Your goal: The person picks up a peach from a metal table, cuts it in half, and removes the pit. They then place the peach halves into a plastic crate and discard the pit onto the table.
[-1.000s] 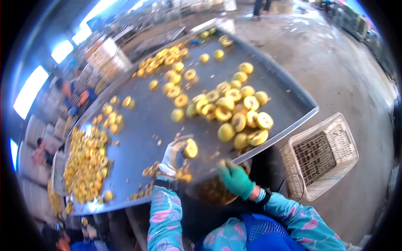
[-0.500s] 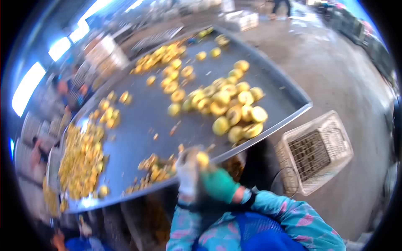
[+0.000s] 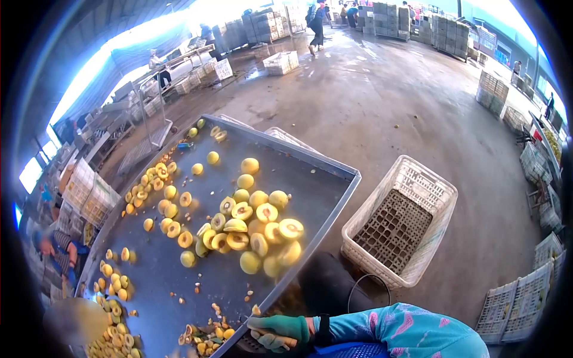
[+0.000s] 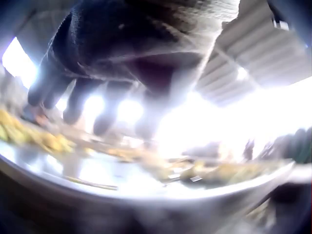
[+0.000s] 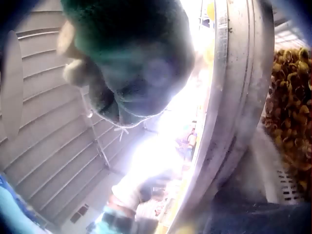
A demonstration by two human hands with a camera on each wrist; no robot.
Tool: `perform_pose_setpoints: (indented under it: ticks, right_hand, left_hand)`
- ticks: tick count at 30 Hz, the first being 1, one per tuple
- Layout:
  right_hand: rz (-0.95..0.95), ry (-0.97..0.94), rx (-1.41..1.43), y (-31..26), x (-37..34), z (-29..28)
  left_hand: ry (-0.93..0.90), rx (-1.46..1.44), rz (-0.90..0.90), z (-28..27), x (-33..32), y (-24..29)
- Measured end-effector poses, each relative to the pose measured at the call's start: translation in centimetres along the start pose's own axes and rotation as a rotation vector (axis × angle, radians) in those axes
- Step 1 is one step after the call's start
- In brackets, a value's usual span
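My right hand (image 3: 280, 331), in a green glove, is at the near edge of the metal table (image 3: 245, 310). Its fingers curl round a tan, handle-like stick (image 3: 289, 342); what tool it belongs to is hidden in the grip. In the left wrist view my gloved left hand (image 4: 117, 58) hangs over the table with fingers spread, nothing in them. The right wrist view also catches this pale-gloved left hand (image 5: 126, 192) farther along the rim. Halved yellow peaches (image 3: 239, 225) lie heaped on the table's right side, some showing brown centres. Small pits and scraps (image 3: 206, 337) lie near the front edge.
More fruit (image 3: 113, 334) is piled at the table's left. On the floor to the right stands a white plastic crate (image 3: 400, 227). Fruit pieces (image 5: 292, 97) fill a space below the rim. Another person (image 3: 62, 250) is at the far left, by stacked crates (image 3: 89, 191).
The left hand carried a yellow peach piece to the right hand, then parted from it and left the head view with fingers spread. The head view has tilted up, showing more floor.
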State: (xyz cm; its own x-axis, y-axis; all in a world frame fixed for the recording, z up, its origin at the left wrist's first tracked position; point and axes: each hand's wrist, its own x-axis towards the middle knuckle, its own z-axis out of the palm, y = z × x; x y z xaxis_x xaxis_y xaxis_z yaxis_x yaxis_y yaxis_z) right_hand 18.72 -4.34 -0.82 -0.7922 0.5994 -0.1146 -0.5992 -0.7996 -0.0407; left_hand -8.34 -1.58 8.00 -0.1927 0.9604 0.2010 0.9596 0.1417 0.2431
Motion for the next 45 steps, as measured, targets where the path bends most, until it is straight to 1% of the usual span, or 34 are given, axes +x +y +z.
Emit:
perform_pose_setpoints:
  ticks: [1, 2, 3, 4, 6, 8, 10, 11, 12, 13, 14, 16, 17, 18, 19, 20, 22, 23, 24, 26, 27, 29, 30, 31, 32, 33, 34, 36, 37, 39, 40, 42, 43, 45]
  right_hand:
    - [0.005, 0.077, -0.066, 0.1, 0.2, -0.5]
    - [0.009, 0.157, -0.134, 0.2, 0.3, -0.9]
    - [-0.013, 0.17, -0.226, 0.4, -0.3, -1.1]
    - [-0.024, 0.176, -0.229, 0.4, -1.2, -0.8]
    - [-0.048, 0.298, -0.224, 0.3, -2.9, 0.0]
    - [-0.086, 0.261, -0.243, -0.4, -4.0, -0.9]
    - [-0.14, 0.334, -0.129, -0.8, -4.4, -1.5]
    - [-0.109, 0.268, -0.101, -1.1, -4.2, -2.9]
    - [-0.1, 0.265, -0.099, -1.2, -4.1, -1.9]
    - [-0.244, 0.486, -0.338, -1.5, -4.0, 0.1]
    - [-0.372, 0.692, -0.581, -1.6, -3.8, 1.5]
    - [-0.649, 0.614, -0.977, -1.4, -2.6, -1.3]
    - [-0.751, 0.693, -1.279, -1.5, -1.4, -3.5]
    - [-0.871, 0.739, -1.585, -1.6, -0.4, -3.1]
    - [-0.884, 0.722, -1.636, -1.4, -0.3, -2.3]
    - [-0.912, 0.721, -1.691, -1.6, -0.4, 0.4]
    - [-0.802, 0.707, -1.85, -1.3, 0.3, 2.0]
    - [-0.856, 0.649, -1.868, -1.1, 1.2, 1.6]
    - [-0.838, 0.638, -1.875, -0.9, 1.7, 1.9]
    - [-0.888, 0.682, -1.956, -0.5, 2.6, 2.8]
    - [-0.841, 0.726, -1.988, -0.4, 2.8, 3.0]
    - [-0.827, 0.757, -1.988, 0.2, 3.4, 2.5]
    - [-0.82, 0.786, -1.983, 0.3, 3.7, 2.1]
    - [-0.817, 0.79, -1.985, 0.4, 3.9, 1.8]
    - [-0.853, 0.742, -2.013, 0.4, 3.9, 1.4]
    - [-0.89, 0.692, -2.041, 0.4, 4.0, 1.1]
    - [-0.887, 0.696, -2.042, 0.5, 4.2, 0.5]
    - [-0.897, 0.624, -1.94, 0.9, 4.6, -0.6]
    - [-0.896, 0.629, -1.938, 1.3, 4.7, -1.0]
    - [-0.934, 0.614, -1.773, 1.4, 5.0, -1.1]
    - [-0.938, 0.617, -1.774, 1.0, 4.9, -1.3]
    - [-0.864, 0.567, -1.9, 0.7, 4.2, -1.7]
    - [-0.86, 0.573, -1.891, 1.4, 4.3, -1.7]
    - [-0.783, 0.76, -1.572, 2.0, 4.8, -1.2]
  left_hand:
    - [0.105, -0.183, 0.277, 2.2, 1.8, 3.1]
    - [0.172, -0.334, 0.343, 6.1, 3.6, 6.9]
    - [0.072, -0.36, 0.555, 6.9, 4.9, 11.7]
    - [0.085, -0.254, 0.788, 9.2, 6.2, 15.2]
    - [-0.186, -0.032, 0.92, 13.8, 7.3, 19.6]
    - [-0.482, 0.035, 0.84, 15.3, 8.1, 20.8]
    - [-0.559, -0.009, 0.807, 15.1, 8.9, 20.1]
    - [-0.566, -0.004, 0.772, 14.7, 8.8, 19.2]
    - [-0.565, -0.005, 0.733, 14.2, 8.8, 18.6]
    - [-0.504, 0.026, 0.748, 14.2, 8.9, 17.6]
    - [-0.504, 0.007, 0.737, 14.0, 9.1, 16.2]
    - [-0.434, -0.329, 0.627, 13.2, 9.1, 12.4]
    - [-0.546, -0.591, 0.579, 10.8, 8.9, 10.7]
    - [-0.62, -0.865, 0.518, 8.5, 8.4, 9.6]
    - [-0.777, -1.333, 0.192, 8.1, 7.4, 8.2]
    - [-0.875, -1.817, -0.14, 8.3, 6.3, 7.3]
    - [-0.593, -1.59, 0.12, 7.7, 4.2, 7.6]
    - [-0.448, -1.297, 0.297, 7.7, 3.1, 7.9]
    - [-0.69, -1.852, -0.145, 8.0, 2.8, 7.6]
    - [-0.532, -1.796, -0.155, 6.7, 1.2, 8.9]
    - [-0.531, -1.805, -0.159, 7.0, 0.6, 9.1]
    - [-0.088, -1.309, 0.236, 7.5, -0.2, 9.5]
    - [-0.089, -1.314, 0.236, 8.1, -0.5, 9.6]
    - [-0.07, -1.378, 0.149, 9.0, -0.8, 9.6]
    - [-0.052, -1.439, 0.06, 9.5, -1.0, 9.6]
    - [-0.172, -1.579, -0.16, 8.7, -0.8, 9.9]
    - [-0.174, -1.581, -0.161, 8.6, -0.8, 10.2]
    - [-0.068, -1.543, -0.073, 8.8, -1.4, 11.0]
    - [-0.073, -1.543, -0.074, 9.0, -1.7, 11.2]
    - [0.038, -1.413, -0.044, 9.1, -1.7, 12.0]
    - [0.036, -1.415, -0.04, 8.8, -1.7, 12.2]
    - [-0.051, -1.37, -0.005, 8.1, -2.3, 12.1]
    - [-0.06, -1.365, -0.008, 8.4, -2.4, 11.7]
    - [-0.126, -1.235, -0.041, 9.0, -1.7, 11.5]
